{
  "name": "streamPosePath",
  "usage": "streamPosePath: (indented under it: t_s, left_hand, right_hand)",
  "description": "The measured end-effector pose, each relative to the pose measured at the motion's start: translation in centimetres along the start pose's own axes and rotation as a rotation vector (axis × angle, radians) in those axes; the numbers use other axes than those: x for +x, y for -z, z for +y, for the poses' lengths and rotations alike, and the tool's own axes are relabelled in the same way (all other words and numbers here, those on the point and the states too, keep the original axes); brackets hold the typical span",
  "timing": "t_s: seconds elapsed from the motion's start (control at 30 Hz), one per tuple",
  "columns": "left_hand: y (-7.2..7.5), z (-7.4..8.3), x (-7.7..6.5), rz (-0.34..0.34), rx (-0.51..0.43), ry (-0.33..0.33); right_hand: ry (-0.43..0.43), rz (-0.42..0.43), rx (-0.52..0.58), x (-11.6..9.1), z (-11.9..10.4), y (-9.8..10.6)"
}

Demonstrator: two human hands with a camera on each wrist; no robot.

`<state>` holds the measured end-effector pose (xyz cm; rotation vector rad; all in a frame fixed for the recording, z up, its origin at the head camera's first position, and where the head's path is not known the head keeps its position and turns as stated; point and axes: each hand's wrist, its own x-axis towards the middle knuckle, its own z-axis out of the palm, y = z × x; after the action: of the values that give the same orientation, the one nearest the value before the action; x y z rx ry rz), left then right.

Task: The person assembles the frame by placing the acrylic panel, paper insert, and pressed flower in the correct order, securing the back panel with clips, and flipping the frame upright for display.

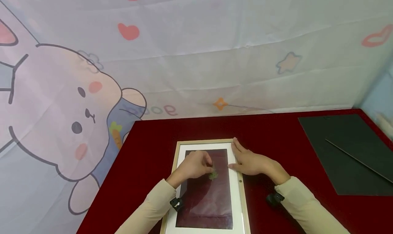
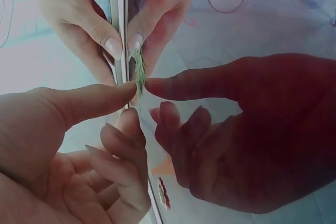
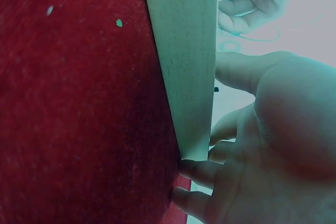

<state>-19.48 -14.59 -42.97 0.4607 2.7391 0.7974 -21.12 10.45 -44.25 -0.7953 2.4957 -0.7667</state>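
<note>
A light wooden picture frame (image 1: pixel 242 196) lies on a red cloth, with a white mat around a dark, glossy middle panel. On that panel is a small green leafy sprig (image 1: pixel 213 175). My left hand (image 1: pixel 195 164) is over the panel. In the left wrist view its straight thumb presses the sprig (image 2: pixel 139 72) against the mirror-like surface, while its other fingers curl loosely beside it. My right hand (image 1: pixel 251 161) rests on the frame's upper right side, fingers extended. The right wrist view shows its fingers reaching past the end of the wooden side (image 3: pixel 184 66).
A black board (image 1: pixel 328 159) lies on the cloth at the right, with a thin dark rod (image 1: pixel 357 161) across it. Small flecks, one green (image 3: pixel 119 23), dot the cloth beside the frame. A printed curtain (image 1: pixel 196 63) hangs behind the table.
</note>
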Motion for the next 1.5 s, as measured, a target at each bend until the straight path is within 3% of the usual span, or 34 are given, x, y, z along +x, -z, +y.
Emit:
streamPosePath:
  t_s: [0.2, 0.47, 0.73, 1.1, 1.5]
  left_hand:
    - [0.5, -0.2, -0.3, 0.002, -0.015, -0.003]
    - [2.6, 0.1, 0.1, 0.008, -0.232, -0.010]
    - [3.4, 3.2, 1.7, -0.036, -0.350, -0.050]
    - [1.2, 8.7, 6.0, -0.245, -0.548, -0.070]
    - [-1.8, 13.0, 8.6, -0.356, -0.588, -0.084]
  right_hand:
    - [0.029, -0.019, 0.022, 0.3, 0.3, 0.1]
    - [0.003, 0.030, 0.043, -1.7, 1.4, 3.0]
    - [-0.069, 0.149, -0.012, -5.4, 3.5, 6.9]
    - [-0.163, 0.325, -0.062, -11.1, 7.8, 12.7]
    - [-0.309, 0.344, -0.127, -15.7, 12.5, 17.7]
